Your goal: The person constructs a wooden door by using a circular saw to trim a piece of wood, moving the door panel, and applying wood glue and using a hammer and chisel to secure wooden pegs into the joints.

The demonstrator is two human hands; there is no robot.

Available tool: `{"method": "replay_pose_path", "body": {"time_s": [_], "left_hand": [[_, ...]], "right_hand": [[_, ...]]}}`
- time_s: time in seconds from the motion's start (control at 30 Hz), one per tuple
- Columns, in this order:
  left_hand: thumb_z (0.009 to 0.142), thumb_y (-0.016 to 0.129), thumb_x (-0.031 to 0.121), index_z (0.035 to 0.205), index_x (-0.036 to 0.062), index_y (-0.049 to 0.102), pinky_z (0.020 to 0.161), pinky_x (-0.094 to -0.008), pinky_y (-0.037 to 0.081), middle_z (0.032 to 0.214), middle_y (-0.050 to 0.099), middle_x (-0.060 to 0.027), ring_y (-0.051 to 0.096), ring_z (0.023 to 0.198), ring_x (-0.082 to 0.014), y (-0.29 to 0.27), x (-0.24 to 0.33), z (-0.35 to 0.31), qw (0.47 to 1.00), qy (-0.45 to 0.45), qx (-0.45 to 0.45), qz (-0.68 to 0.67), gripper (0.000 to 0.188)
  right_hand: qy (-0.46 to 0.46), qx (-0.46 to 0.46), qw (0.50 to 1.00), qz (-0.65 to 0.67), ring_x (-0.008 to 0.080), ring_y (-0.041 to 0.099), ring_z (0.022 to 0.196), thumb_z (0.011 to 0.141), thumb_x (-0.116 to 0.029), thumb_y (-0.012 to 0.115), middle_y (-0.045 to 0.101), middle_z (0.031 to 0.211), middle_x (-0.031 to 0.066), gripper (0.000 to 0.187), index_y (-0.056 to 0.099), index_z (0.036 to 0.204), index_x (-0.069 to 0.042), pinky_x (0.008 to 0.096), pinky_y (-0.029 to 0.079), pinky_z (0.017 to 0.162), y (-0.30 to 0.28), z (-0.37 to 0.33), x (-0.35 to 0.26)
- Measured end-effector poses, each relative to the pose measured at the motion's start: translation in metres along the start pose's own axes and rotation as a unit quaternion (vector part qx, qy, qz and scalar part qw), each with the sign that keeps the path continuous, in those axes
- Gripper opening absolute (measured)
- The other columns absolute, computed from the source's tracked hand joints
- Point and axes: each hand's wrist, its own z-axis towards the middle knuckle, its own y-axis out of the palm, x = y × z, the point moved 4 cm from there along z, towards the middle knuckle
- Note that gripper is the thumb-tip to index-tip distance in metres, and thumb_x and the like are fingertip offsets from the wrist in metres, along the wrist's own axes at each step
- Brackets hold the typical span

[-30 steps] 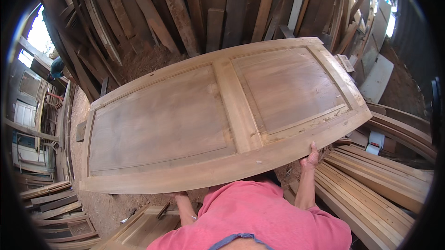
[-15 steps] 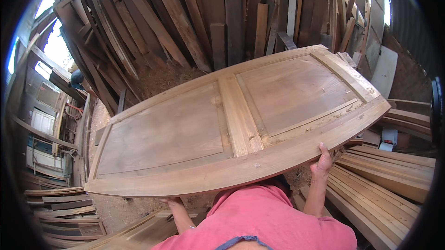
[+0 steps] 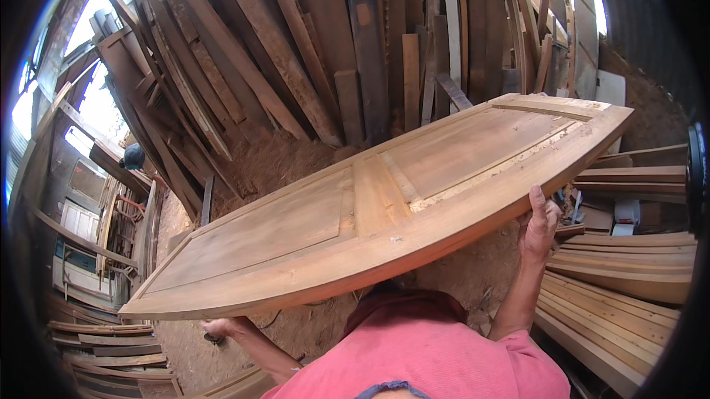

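A wooden door [image 3: 310,269] with two recessed panels is held up in front of me, its right end higher than its left. My right hand [image 3: 540,223] grips the near long edge toward the right end, thumb up along the edge and fingers underneath. Below the near edge, toward the left end, my left hand [image 3: 222,326] holds the door from underneath; most of its fingers are hidden. A small dark thing shows beside that hand, too small to name. Sawdust and shavings lie along the right panel's near border.
Many upright boards [image 3: 325,66] lean against the far wall. Long planks [image 3: 621,303] are stacked at the right, and more timber [image 3: 111,347] lies at the lower left. A person's dark cap [image 3: 133,156] shows at the far left. Brown dirt floor [image 3: 310,336] shows below the door.
The door has tilted, with its near edge now showing more thickness and its right end higher. My right hand has risen and moved right; my left hand has shifted left and shows more.
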Motion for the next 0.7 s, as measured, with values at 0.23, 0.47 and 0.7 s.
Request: {"method": "replay_pose_path", "body": {"time_s": [0.23, 0.47, 0.7], "left_hand": [[0.106, 0.038, 0.033, 0.134, -0.0087, 0.053, 0.103, -0.0491, 0.049, 0.131, 0.058, -0.0226, 0.06, 0.116, -0.0341, 0.129, 0.011, -0.027, 0.94, 0.189, -0.177, 0.221, 0.053], [0.102, 0.042, 0.053, 0.138, -0.0115, 0.041, 0.1, -0.0668, 0.043, 0.129, 0.052, -0.0293, 0.054, 0.116, -0.0483, 0.228, -0.016, 0.006, 0.983, 0.003, -0.163, 0.088, 0.074], [0.101, 0.049, 0.049, 0.14, 0.0013, 0.045, 0.115, -0.0578, 0.025, 0.145, 0.046, -0.0195, 0.042, 0.136, -0.0347, 0.327, -0.061, 0.036, 0.967, -0.115, -0.228, 0.013, 0.061]], "right_hand": [[-0.022, -0.073, 0.994, 0.081, 0.0153, 0.07, 0.087, 0.101, -0.031, 0.065, 0.073, 0.099, 0.0092, 0.032, 0.069, 0.106, 0.001, 0.0323, 0.06, 0.074, 0.093, 0.051, -0.06], [-0.057, -0.163, 0.977, 0.123, 0.0269, 0.071, 0.104, 0.107, -0.034, 0.052, 0.069, 0.119, 0.0182, 0.043, 0.056, 0.13, 0.003, 0.0408, 0.059, 0.091, 0.154, 0.125, -0.076], [-0.102, -0.156, 0.981, -0.059, 0.0318, 0.072, 0.101, 0.103, -0.04, 0.06, 0.07, 0.111, 0.0221, 0.053, 0.06, 0.122, 0.01, 0.037, 0.058, 0.086, 0.247, 0.164, -0.118]]}}
